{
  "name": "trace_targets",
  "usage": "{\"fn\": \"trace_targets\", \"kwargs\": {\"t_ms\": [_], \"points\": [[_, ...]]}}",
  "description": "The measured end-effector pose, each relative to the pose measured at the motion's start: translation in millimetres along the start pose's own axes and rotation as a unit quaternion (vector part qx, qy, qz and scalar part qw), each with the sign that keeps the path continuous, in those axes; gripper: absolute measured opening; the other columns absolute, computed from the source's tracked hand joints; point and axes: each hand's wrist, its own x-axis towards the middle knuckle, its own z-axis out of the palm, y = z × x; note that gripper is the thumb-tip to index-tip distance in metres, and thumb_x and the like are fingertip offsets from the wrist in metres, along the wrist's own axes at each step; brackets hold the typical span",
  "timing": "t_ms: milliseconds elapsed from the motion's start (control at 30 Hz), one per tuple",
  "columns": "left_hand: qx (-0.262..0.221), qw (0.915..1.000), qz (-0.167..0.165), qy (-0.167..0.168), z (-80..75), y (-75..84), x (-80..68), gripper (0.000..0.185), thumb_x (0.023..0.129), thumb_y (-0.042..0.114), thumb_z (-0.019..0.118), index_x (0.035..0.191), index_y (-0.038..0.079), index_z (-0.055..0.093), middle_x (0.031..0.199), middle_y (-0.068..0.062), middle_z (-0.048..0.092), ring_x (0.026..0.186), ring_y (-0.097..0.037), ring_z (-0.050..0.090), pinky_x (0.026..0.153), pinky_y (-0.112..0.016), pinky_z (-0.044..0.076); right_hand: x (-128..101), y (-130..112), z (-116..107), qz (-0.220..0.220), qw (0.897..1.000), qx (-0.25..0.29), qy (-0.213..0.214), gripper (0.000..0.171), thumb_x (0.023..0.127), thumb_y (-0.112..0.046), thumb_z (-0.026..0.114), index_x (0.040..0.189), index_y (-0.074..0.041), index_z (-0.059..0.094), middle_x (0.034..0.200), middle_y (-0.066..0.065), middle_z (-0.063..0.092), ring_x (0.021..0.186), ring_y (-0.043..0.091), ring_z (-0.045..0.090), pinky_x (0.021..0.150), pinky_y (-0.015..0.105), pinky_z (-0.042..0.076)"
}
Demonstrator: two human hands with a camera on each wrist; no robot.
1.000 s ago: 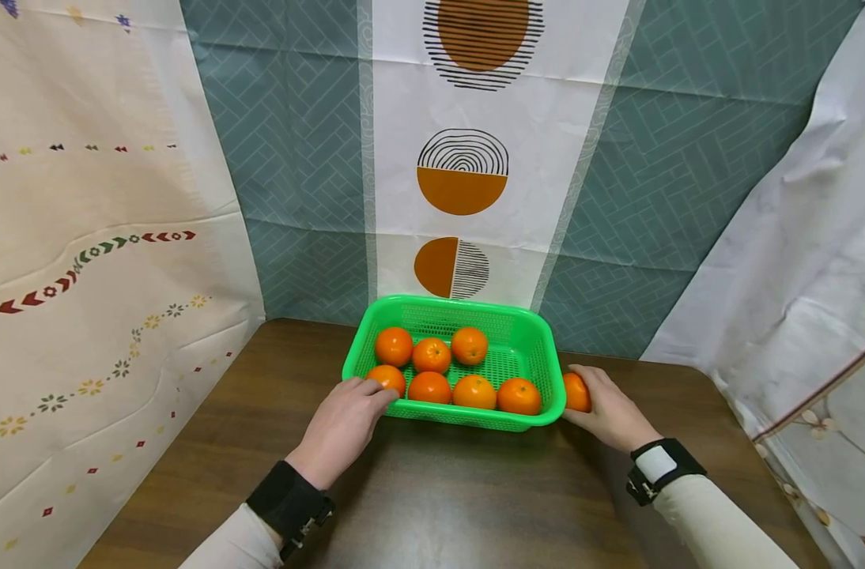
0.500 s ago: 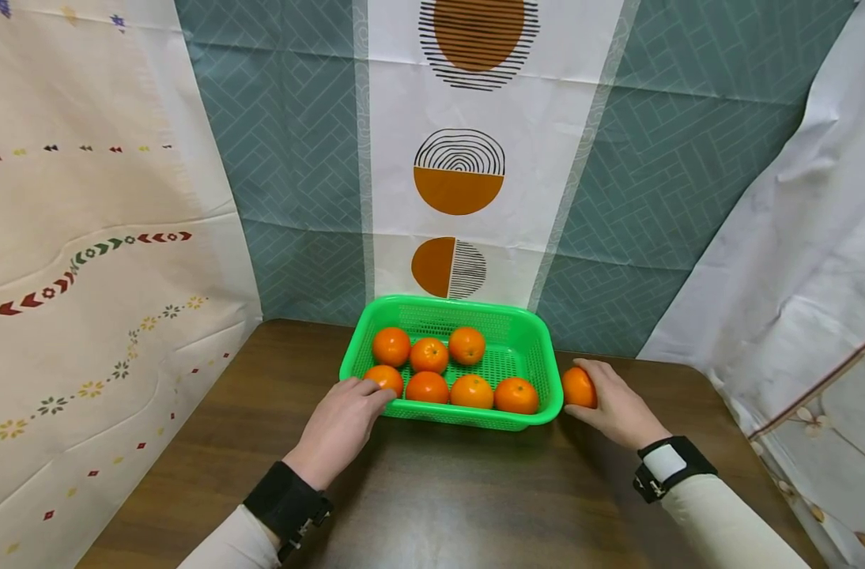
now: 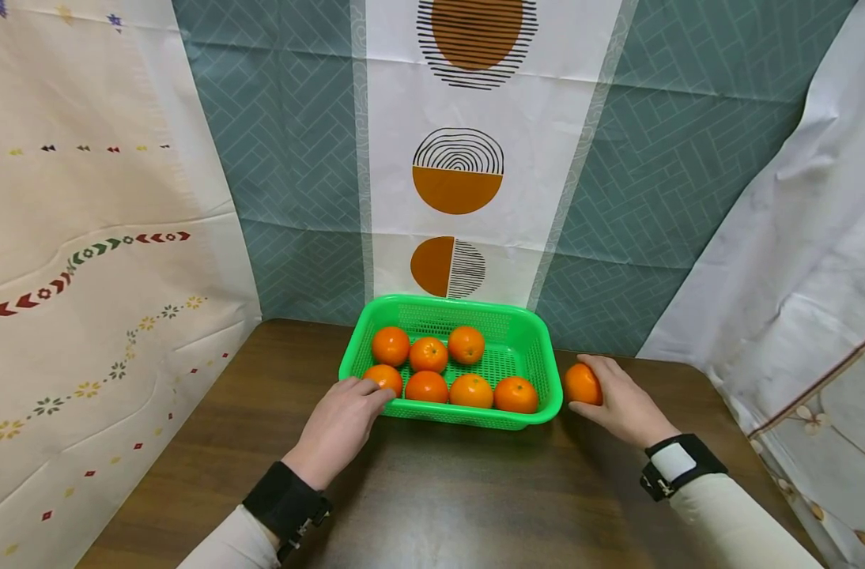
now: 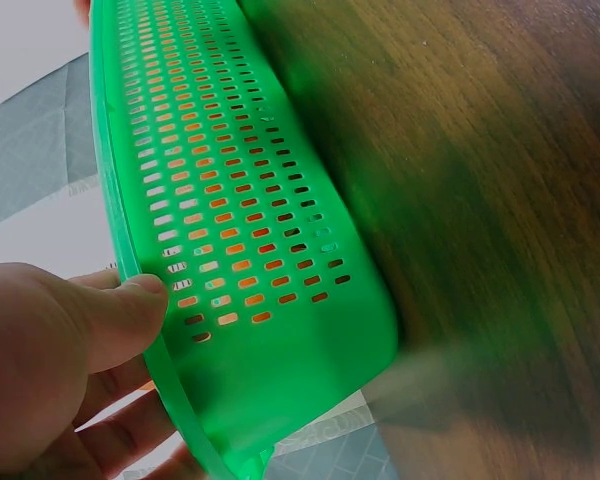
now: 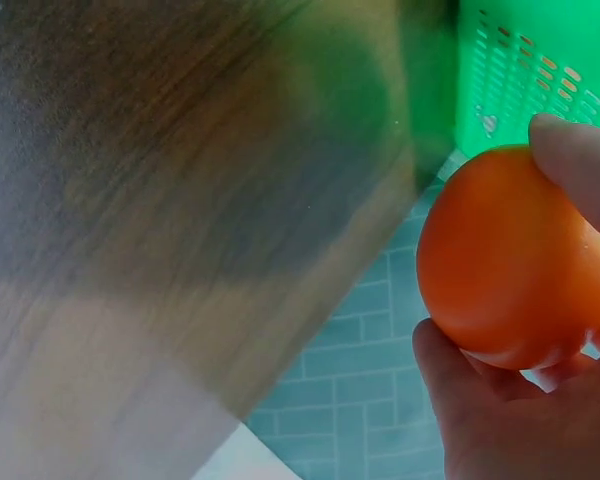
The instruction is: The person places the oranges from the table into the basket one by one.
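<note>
Orange [image 3: 582,384], held in the curled fingers of the right hand [image 3: 621,407], sits just outside the right rim of the basket [image 3: 546,348], clear of the table [image 3: 461,498]; it is near-round, so no long axis or pointing direction can be told. Basket, green and slotted, lies with its long axis left to right across the table and holds seven oranges [image 3: 471,390]. Left hand [image 3: 340,427] grips the basket's near-left rim, thumb [image 4: 120,315] on the outer wall and fingers over the edge.
</note>
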Motion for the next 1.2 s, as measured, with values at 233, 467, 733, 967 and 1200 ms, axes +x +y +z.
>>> {"fn": "trace_targets", "kwargs": {"t_ms": [233,467,733,967,1200], "points": [[0.0,1.0,0.0,0.0,0.5,0.0,0.5,0.025,0.085,0.006,0.081,0.107,0.016,0.074,0.089,0.004,0.062,0.077,-0.019,0.052,0.072,-0.032,0.047,1.1,-3.1,-6.3,-0.001,1.0,-0.004,-0.002,0.081,0.083,-0.029,0.085,0.147,-0.004,0.041,0.138,0.018,0.047,0.108,0.033,0.056,0.088,0.055,0.054],[-0.003,1.0,0.0,-0.001,0.3,0.2,1.2,0.024,0.086,0.006,0.081,0.107,0.016,0.074,0.089,0.004,0.063,0.078,-0.019,0.053,0.073,-0.033,0.048,2.4,-8.2,-10.7,-0.009,1.0,-0.002,-0.006,0.08,0.084,-0.03,0.084,0.148,-0.006,0.04,0.14,0.016,0.045,0.108,0.032,0.056,0.089,0.054,0.054],[-0.001,1.0,0.0,-0.001,-1.0,0.6,1.7,0.023,0.086,0.006,0.08,0.106,0.015,0.074,0.089,0.004,0.062,0.078,-0.02,0.053,0.074,-0.033,0.048,3.8,-16.6,-16.1,-0.015,1.0,0.002,-0.004,0.08,0.085,-0.032,0.084,0.148,-0.007,0.041,0.139,0.015,0.046,0.106,0.03,0.057,0.087,0.051,0.054],[-0.001,1.0,-0.002,-0.004,0.7,0.2,2.0,0.022,0.087,0.008,0.08,0.107,0.015,0.074,0.09,0.004,0.063,0.079,-0.02,0.053,0.076,-0.034,0.049,4.6,-25.8,-23.5,-0.016,1.0,-0.003,0.0,0.079,0.085,-0.032,0.084,0.147,-0.007,0.042,0.139,0.016,0.047,0.105,0.03,0.058,0.085,0.05,0.055],[0.001,1.0,-0.002,-0.006,0.1,0.0,2.1,0.021,0.087,0.008,0.08,0.106,0.016,0.074,0.088,0.004,0.062,0.078,-0.02,0.052,0.074,-0.033,0.048,8.1,-29.9,-27.7,-0.018,1.0,-0.008,-0.001,0.08,0.085,-0.033,0.084,0.148,-0.007,0.041,0.139,0.015,0.047,0.106,0.031,0.057,0.085,0.05,0.055]]}}
